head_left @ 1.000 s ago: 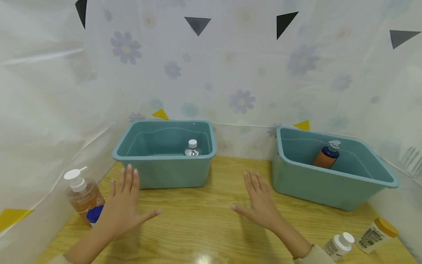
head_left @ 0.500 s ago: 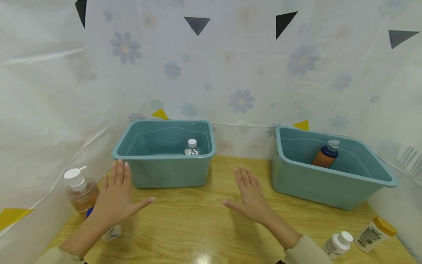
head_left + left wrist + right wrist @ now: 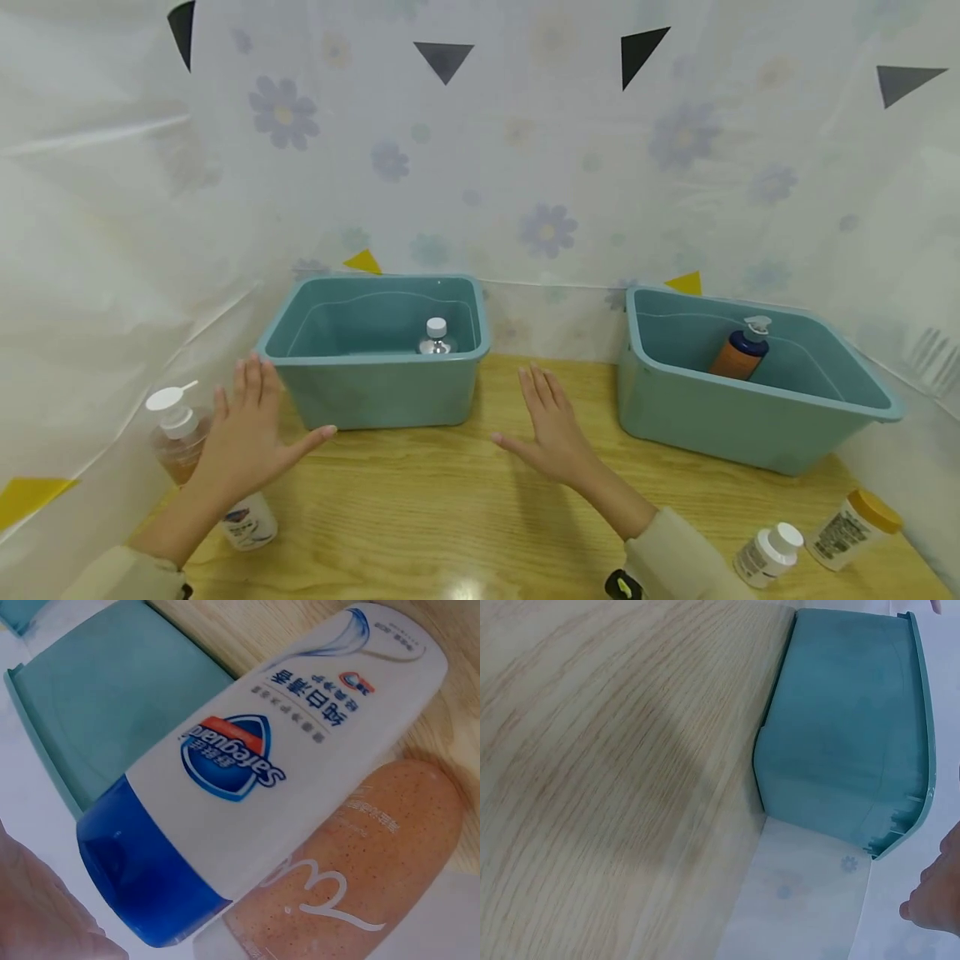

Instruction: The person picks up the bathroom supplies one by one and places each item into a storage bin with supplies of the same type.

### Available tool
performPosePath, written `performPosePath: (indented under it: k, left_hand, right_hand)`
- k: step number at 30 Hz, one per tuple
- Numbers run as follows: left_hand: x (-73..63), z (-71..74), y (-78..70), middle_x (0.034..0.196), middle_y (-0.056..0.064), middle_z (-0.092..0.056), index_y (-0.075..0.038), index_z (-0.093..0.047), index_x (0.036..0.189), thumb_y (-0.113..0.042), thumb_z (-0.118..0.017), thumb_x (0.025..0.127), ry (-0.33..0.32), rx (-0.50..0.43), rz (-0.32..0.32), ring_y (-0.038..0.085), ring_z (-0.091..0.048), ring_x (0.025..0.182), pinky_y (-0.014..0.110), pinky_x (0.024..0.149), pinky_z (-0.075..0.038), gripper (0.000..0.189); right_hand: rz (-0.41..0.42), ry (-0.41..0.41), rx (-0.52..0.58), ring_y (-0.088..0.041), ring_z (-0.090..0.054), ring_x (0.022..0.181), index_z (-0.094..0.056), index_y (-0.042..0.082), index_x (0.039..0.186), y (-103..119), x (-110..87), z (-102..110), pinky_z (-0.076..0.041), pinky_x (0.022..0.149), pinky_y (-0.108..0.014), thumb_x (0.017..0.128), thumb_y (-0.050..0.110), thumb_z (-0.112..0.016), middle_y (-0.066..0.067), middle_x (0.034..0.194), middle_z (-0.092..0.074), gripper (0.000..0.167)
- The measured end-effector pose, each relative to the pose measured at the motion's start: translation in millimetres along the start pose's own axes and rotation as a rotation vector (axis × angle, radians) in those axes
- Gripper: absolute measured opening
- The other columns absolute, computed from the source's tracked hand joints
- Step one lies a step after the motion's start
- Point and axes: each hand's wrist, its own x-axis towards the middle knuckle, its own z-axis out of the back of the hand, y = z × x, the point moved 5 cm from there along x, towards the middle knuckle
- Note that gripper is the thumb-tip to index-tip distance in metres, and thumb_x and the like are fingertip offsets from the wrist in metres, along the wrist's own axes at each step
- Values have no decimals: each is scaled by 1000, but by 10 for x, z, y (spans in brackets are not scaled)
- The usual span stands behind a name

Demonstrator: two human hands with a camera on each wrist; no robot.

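Observation:
My left hand, fingers straight and thumb spread, hovers by the front left corner of the left teal bin. Beneath its forearm stands a white Safeguard body wash bottle with a blue cap, partly hidden in the head view. Behind that is a clear pump bottle of orange liquid. My right hand is held flat above the table between the two bins, with nothing in it. Inside the left bin is a clear bottle with a white cap. An orange pump bottle with a dark blue collar leans in the right teal bin.
At the table's right side stand a small white bottle and a white bottle with a yellow cap. A flowered plastic sheet hangs behind the wooden table and along both sides.
Both hands have drifted left and slightly away from me, staying spread. More of the white body wash bottle now shows below the left forearm. The bins and bottles stay in place.

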Motion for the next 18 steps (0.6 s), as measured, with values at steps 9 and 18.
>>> performPosePath:
  k: [9,18]
  left_hand:
    - [56,2,130,150,28,16,12,5,144,-69,-51,80,12,12,28,50,10,137,71,102,1,117]
    - [96,17,211,149,32,12,11,6,144,-69,-51,79,-16,19,38,50,7,138,71,102,-4,118]
  right_hand:
    - [2,-9,58,-38,-7,143,-11,2,149,42,95,-43,-13,110,-62,83,52,-59,-17,156,-9,95]
    - [53,22,-18,-35,-6,144,-10,2,149,97,208,-172,-14,113,-55,84,55,-56,-18,156,-5,96]
